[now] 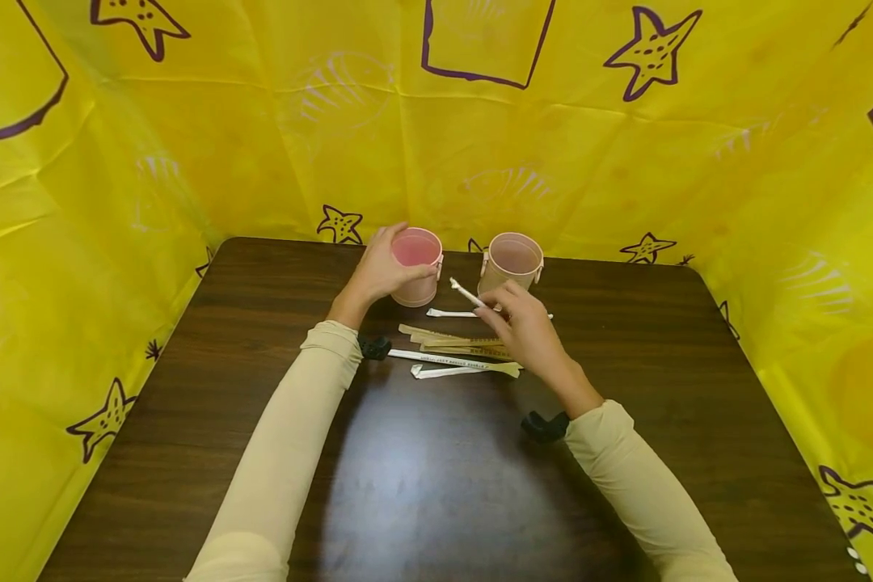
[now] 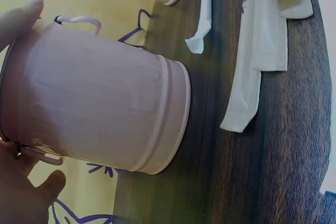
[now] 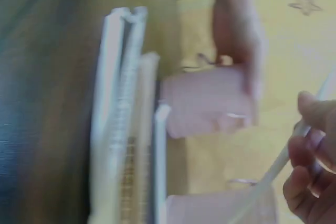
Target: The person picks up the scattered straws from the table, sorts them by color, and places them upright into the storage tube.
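Note:
My left hand (image 1: 377, 271) grips a small pink pail (image 1: 413, 293) near its rim, thumb on the near side and fingers round the far side. The pail (image 2: 105, 98) has small side handles and stands upright on the table. Between thumb and fingers, my right hand (image 1: 529, 327) pinches a slim white straw (image 1: 466, 293), its free end slanting up-left toward the left pail. Just beyond that hand stands a second pink pail (image 1: 515, 257), partly hidden by it. In the right wrist view the pinched straw (image 3: 270, 174) is blurred.
Several paper-wrapped straws (image 1: 454, 358), white and tan, lie in a loose pile on the dark wooden table (image 1: 422, 469) before the pails. Another white straw (image 1: 451, 314) lies nearer the pails. A yellow printed cloth (image 1: 407, 145) hangs behind and at both sides.

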`<state>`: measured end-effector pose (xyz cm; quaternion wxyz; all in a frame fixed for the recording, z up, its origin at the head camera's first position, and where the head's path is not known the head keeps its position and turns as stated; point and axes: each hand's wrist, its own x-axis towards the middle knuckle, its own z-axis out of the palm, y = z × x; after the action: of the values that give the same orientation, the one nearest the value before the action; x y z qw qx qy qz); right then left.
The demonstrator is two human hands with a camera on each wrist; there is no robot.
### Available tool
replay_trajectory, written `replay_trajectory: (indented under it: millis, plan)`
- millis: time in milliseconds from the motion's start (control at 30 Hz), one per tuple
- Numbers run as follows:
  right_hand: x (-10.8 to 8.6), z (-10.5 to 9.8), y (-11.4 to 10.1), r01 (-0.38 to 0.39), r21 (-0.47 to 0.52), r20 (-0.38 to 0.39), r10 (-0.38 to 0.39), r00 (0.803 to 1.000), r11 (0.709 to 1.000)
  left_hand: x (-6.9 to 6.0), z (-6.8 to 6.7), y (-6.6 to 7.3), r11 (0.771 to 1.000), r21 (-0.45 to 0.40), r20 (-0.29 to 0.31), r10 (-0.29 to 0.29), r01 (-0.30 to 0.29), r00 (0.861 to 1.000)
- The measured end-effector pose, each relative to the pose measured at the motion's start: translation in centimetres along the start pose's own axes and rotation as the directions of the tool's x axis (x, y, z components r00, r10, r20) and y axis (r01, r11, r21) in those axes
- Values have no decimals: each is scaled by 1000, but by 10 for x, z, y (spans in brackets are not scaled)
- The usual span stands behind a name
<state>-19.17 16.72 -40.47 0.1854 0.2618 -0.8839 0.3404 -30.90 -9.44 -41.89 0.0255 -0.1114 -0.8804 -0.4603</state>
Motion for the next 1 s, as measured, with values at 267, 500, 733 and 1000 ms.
replay_trajectory:
  millis: [267, 500, 733, 1000]
  plan:
    - [24, -24, -4, -98, 360, -140, 157, 978, 928, 3, 3, -2, 989, -142, 53, -39, 46, 998]
    - [49, -37, -12, -159, 626, -184, 343, 921, 763, 6, 4, -4, 965, -239, 98, -85, 106, 992]
    - [78, -28, -13, -117, 749, -242, 434, 868, 652, 6, 4, -7, 955, -275, 81, -94, 113, 992]
    - [104, -1, -4, -163, 785, -195, 488, 851, 598, 7, 6, -8, 952, -291, 72, -76, 94, 994]
